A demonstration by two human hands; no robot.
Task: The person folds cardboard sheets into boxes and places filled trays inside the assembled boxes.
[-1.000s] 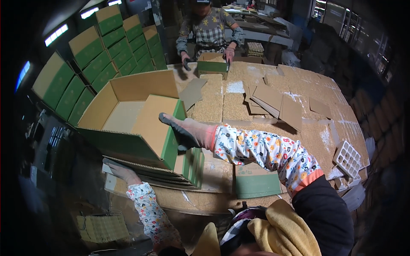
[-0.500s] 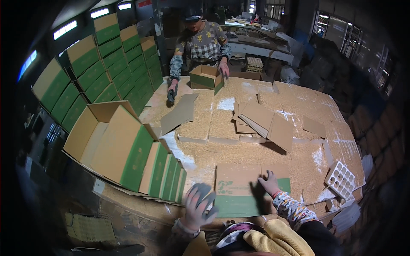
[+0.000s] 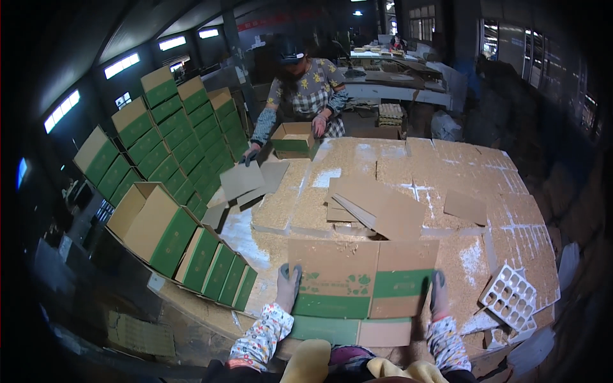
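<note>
A flattened brown-and-green cardboard carton is held up in front of me, its printed side toward me. My left hand, in a grey-palmed glove, grips its left edge, thumb up. At the opposite edge my right hand is closed, with its fingers partly behind the cardboard. Below the carton shows a further green and brown cardboard strip; whether it is a flap or a separate sheet, I cannot tell.
Standing green-and-brown boxes line the table's left side, with a tall stack beyond. Loose cardboard sheets lie mid-table. A white moulded tray sits at right. Across the table, a person handles grey sheets beside an open box.
The carton has been lifted off the table and spread wider, now between both hands. My left hand has moved onto its edge. The co-worker has picked up a grey sheet.
</note>
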